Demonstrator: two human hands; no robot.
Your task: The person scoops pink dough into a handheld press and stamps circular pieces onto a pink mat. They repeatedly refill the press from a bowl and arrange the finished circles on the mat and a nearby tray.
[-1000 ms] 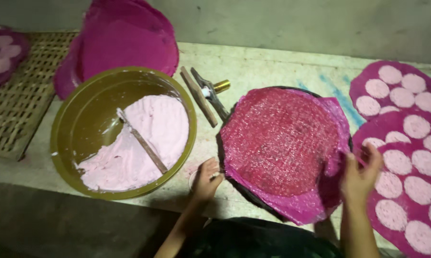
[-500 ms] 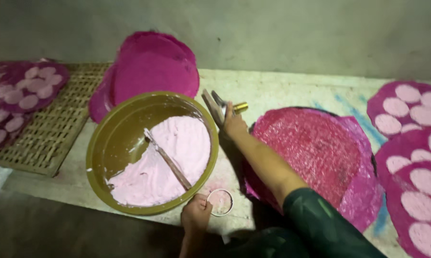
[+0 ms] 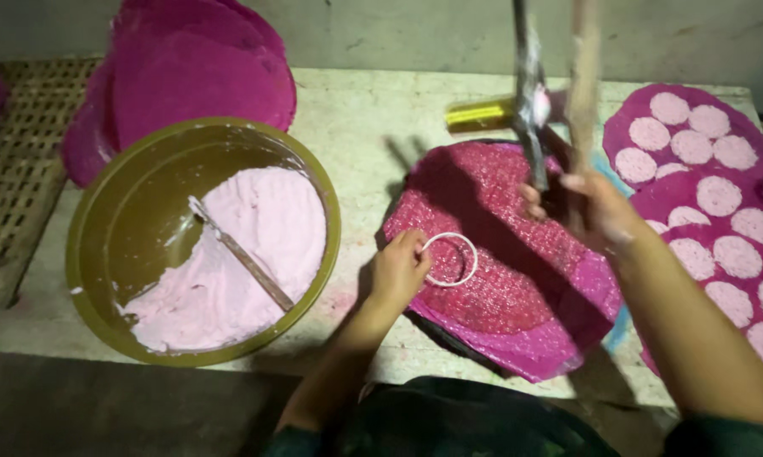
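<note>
Left hand (image 3: 396,272) pinches a white ring (image 3: 450,260) on the bare pink mat (image 3: 500,254); right hand (image 3: 597,211) grips two sticks (image 3: 555,93) (filled mats (image 3: 711,195) lie beyond it, bowl (image 3: 144,245) of batter half full).

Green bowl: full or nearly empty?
Partly full. The green bowl holds pale pink paste over roughly its right half; the left inner wall is bare. A stick lies in the paste.
</note>
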